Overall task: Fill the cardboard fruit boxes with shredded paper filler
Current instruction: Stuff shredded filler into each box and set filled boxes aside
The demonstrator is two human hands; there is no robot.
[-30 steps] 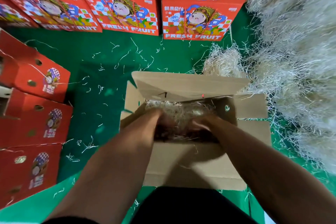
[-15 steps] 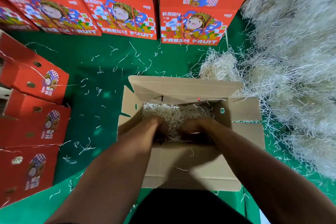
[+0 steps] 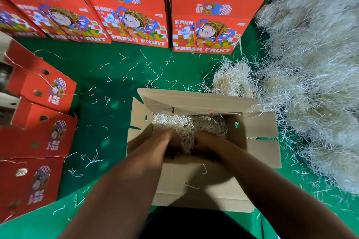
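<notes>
Now your two hands sit close together inside the open box point(image 3: 196, 186), where a second ago they were spread wider and sunk deeper; the left hand point(image 3: 171, 141) and right hand point(image 3: 206, 141) have drawn in toward the middle and risen a little. The shredded paper point(image 3: 186, 124) shows more plainly than before, a pale layer spread across the far half of the box floor and bunched up between your hands. Your fingers are buried in it and blurred, so I cannot tell whether they are clenched on a tuft, pressing flat, or let go.

The box stands straight in front of you on the green floor point(image 3: 108, 87), flaps folded outward, apparently unmoved. I judge you are gathering and evening the filler, and the near half of the floor looks thinly covered, so this box probably needs another handful.

That supply is near: the big heap of shredded paper point(image 3: 314, 83) lies to your right, its edge just beside the right flap. Red fruit boxes point(image 3: 209, 25) stand in a row beyond, more stacked on your left point(image 3: 38, 134).
</notes>
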